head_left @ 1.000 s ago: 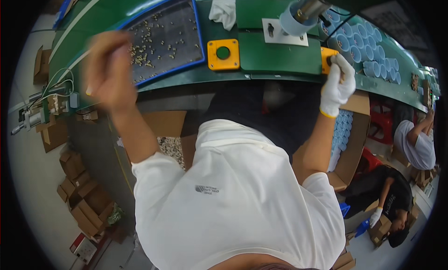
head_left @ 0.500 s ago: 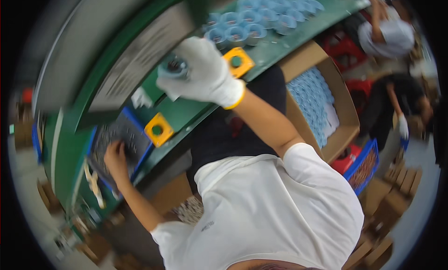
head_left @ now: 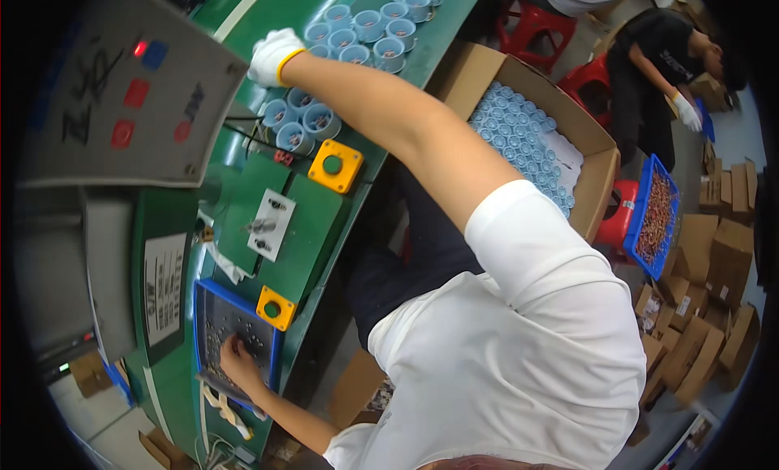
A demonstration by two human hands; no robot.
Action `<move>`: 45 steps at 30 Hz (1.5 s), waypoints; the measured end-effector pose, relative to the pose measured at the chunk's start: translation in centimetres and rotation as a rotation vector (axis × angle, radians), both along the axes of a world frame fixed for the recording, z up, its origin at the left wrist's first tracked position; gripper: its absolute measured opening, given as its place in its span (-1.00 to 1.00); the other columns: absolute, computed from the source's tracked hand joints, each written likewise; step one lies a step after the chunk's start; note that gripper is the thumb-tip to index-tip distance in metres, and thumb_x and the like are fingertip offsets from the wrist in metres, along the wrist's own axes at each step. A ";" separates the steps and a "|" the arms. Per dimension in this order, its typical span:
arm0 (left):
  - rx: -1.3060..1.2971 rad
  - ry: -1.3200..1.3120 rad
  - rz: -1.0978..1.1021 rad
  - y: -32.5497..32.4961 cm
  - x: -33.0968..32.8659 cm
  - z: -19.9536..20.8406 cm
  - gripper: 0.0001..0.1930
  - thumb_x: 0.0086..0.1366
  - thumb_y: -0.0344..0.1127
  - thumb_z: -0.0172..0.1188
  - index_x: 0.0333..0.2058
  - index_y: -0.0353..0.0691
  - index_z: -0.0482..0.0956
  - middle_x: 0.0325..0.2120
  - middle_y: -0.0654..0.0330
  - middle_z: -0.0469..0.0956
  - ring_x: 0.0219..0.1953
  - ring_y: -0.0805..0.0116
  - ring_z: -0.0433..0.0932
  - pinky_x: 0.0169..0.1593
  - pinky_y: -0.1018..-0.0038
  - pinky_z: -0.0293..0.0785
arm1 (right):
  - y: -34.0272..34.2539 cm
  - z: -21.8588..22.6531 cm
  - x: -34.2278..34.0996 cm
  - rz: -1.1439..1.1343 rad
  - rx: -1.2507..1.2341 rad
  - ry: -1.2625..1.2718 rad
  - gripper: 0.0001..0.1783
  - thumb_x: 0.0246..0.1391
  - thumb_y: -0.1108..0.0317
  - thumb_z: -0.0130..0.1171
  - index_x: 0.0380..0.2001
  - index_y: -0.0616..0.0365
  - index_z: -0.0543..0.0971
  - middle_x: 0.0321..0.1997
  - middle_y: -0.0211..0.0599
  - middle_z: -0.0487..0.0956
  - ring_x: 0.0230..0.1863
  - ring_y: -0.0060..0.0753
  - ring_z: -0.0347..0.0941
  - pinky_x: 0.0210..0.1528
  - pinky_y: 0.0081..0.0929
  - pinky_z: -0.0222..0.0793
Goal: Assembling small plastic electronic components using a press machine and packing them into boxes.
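Observation:
My bare left hand (head_left: 237, 363) dips into a blue-rimmed tray (head_left: 200, 308) of tiny dark parts. Its fingers are drawn together and touch the parts; whatever they pinch is too small to make out. Far out to the front, my right hand (head_left: 276, 58) in a white glove reaches over the green table, beside light blue cups (head_left: 369, 25) with small copper-coloured pieces inside. The glove's fingers curl downward, and what they hold is hidden. A white plate with metal pins (head_left: 271, 225) sits on a green block between the hands.
Two yellow boxes with green buttons, a far one (head_left: 334, 166) and a near one (head_left: 276, 308), flank the block. A grey control box (head_left: 122, 88) overhangs the left. Right stand a carton (head_left: 596, 157) of blue cups and a blue crate (head_left: 654, 218). Two other people sit beyond.
My right hand has moved away from the machine to the far side of the table; the blue cup it held is out of sight. My left hand stays in the tray. The view has turned.

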State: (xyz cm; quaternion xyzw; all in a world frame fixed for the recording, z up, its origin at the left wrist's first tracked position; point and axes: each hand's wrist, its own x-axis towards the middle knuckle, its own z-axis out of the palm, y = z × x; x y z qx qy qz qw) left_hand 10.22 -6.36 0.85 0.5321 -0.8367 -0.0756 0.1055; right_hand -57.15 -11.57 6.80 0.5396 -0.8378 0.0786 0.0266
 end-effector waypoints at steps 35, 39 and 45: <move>-0.097 0.288 -0.009 9.9 -9.7 3.2 -0.82 0.57 -0.33 0.22 -0.15 -0.38 0.62 -0.06 -0.08 0.66 0.00 -0.18 0.62 0.08 0.04 0.54 | 18.2 2.5 24.4 0.451 -0.969 -0.414 -0.29 -0.16 0.29 0.67 0.13 0.09 0.66 0.07 -0.23 0.68 0.02 -0.02 0.62 0.09 -0.14 0.53; -0.139 0.344 -0.178 11.4 -12.7 2.6 -0.85 0.51 -0.36 0.28 -0.20 -0.36 0.62 0.07 -0.02 0.70 0.11 -0.16 0.65 0.20 0.02 0.55 | 18.1 2.4 24.0 0.455 -0.965 -0.423 -0.29 -0.14 0.27 0.66 0.16 0.07 0.66 0.04 -0.23 0.68 -0.02 -0.02 0.62 0.05 -0.12 0.53; -0.263 0.477 -0.349 10.8 -13.5 1.2 -0.83 0.50 -0.35 0.27 -0.28 -0.33 0.61 0.00 -0.01 0.76 0.06 -0.16 0.70 0.15 0.02 0.62 | 17.1 4.3 24.2 0.483 -0.851 -0.354 -0.39 -0.13 0.31 0.60 0.06 0.10 0.65 -0.14 -0.23 0.64 -0.13 0.03 0.60 -0.06 -0.08 0.54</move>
